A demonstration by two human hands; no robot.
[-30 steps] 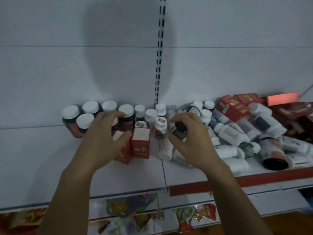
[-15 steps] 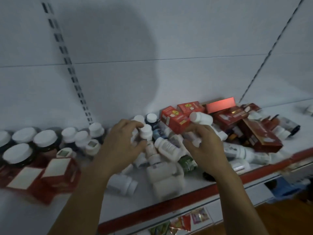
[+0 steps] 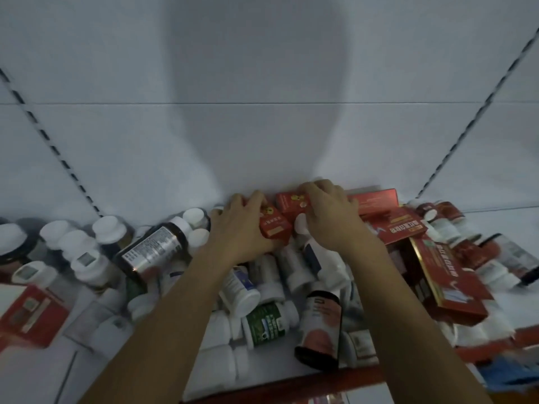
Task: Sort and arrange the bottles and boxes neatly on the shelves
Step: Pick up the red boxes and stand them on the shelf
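From the head camera, both my hands are at the back of the shelf (image 3: 38,374), against the rear panel. My left hand (image 3: 240,231) is curled round a small red box (image 3: 275,227), fingers over its top edge. My right hand (image 3: 331,220) grips a second small red box (image 3: 290,204) just beside the first.

I judge the sorting to be only partly done. To the left, white-capped bottles (image 3: 109,228) stand upright in rows. Beneath my forearms is a heap of white bottles (image 3: 242,293) on their sides, with a brown bottle (image 3: 151,250), a green bottle (image 3: 267,319) and a dark red-labelled bottle (image 3: 319,325) toppled among them. To the right, large red boxes (image 3: 449,277) lie tilted on more bottles, not yet arranged.
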